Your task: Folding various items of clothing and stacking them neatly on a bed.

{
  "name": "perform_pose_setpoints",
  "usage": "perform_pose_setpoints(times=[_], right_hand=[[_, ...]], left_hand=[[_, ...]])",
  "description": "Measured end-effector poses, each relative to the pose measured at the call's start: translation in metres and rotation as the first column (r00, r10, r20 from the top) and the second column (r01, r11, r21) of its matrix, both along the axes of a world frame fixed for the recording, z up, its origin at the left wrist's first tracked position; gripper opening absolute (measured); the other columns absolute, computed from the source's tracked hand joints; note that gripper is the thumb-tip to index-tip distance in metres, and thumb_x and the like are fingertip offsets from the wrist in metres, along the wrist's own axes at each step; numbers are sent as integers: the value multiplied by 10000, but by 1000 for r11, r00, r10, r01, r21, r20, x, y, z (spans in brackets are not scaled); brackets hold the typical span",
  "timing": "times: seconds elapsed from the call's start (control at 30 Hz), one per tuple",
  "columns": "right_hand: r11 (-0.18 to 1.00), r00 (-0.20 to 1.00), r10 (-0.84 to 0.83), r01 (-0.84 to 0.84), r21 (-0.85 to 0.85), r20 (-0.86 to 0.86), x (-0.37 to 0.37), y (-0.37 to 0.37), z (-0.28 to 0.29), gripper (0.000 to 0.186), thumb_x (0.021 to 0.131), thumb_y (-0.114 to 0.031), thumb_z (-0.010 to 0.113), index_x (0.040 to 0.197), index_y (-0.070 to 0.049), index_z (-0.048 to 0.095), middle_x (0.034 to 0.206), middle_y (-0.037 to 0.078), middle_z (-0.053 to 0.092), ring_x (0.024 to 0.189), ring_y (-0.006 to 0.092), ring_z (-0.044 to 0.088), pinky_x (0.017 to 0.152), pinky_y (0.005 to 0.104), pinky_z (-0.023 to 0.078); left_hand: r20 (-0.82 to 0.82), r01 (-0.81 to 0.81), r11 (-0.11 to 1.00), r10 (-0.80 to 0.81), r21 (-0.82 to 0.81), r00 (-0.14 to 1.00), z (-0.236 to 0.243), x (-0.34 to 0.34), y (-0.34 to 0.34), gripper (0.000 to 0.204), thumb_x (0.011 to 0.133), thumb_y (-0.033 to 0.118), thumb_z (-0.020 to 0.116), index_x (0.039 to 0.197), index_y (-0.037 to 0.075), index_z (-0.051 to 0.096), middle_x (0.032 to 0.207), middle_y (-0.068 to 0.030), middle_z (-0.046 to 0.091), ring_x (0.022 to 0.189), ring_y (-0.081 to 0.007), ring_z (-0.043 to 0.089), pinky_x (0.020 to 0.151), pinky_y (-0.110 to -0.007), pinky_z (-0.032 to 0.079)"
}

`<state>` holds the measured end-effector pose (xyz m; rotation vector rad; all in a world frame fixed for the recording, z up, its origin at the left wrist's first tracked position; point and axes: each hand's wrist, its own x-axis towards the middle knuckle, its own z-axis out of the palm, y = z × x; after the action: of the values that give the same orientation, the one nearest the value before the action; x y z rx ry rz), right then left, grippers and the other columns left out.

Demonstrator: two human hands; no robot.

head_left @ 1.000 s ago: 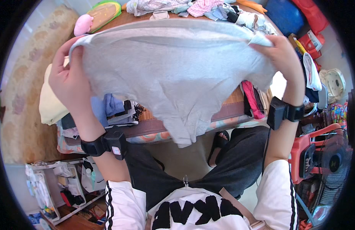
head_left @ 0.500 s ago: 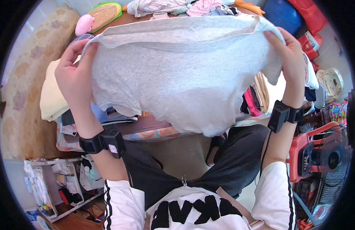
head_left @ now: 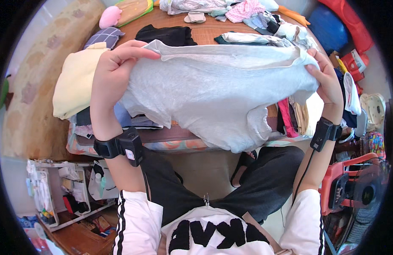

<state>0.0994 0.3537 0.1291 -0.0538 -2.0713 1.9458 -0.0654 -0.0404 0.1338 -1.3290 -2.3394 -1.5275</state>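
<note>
I hold a light grey garment [head_left: 209, 93] by its upper edge, stretched sideways over the front of the bed. My left hand [head_left: 113, 74] grips the left end, index finger lying along the edge. At the right end, my right hand [head_left: 326, 78] pinches the cloth between thumb and fingers. The garment's lower part hangs in loose folds near the mattress edge. Beside my left hand lies a folded pale yellow item [head_left: 73, 85]; pink and beige folded clothes [head_left: 285, 117] show under the garment's right side. A black garment [head_left: 162, 35] lies beyond the held one.
The brown bed mat [head_left: 209, 27] bears heaped clothes [head_left: 243, 12], a pink plush [head_left: 110, 16] and a checked pillow [head_left: 102, 39]. A tan padded panel [head_left: 35, 106] stands left. Lower left is a white rack [head_left: 56, 191]; right are a red plastic chair [head_left: 332, 178] and a fan [head_left: 366, 191].
The garment's top edge has dropped toward me, uncovering more mat and the black garment. My left hand has shifted rightward, my right hand downward. Both still grip the cloth.
</note>
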Motion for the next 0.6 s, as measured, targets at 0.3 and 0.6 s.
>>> perform_pose_setpoints(times=[0.3, 0.6], right_hand=[[967, 981, 190, -191, 170, 23, -7, 23, -11, 144, 891, -113, 566, 1009, -50, 620, 960, -1, 617, 901, 79, 566, 815, 224, 439], [955, 999, -31, 37, 295, -26, -39, -41, -14, 333, 856, -109, 607, 1186, -65, 595, 999, 30, 623, 792, 52, 520, 719, 199, 435]], left_hand=[[58, -33, 999, 31, 29, 998, -2, 3, 16, 264, 843, -11, 518, 1078, 10, 637, 1059, -47, 636, 992, -111, 542, 884, -214, 386], [169, -37, 991, 15, 129, 986, -27, 7, 51, 433, 793, 26, 596, 1218, -3, 524, 1147, -41, 553, 846, -90, 539, 751, -237, 446]])
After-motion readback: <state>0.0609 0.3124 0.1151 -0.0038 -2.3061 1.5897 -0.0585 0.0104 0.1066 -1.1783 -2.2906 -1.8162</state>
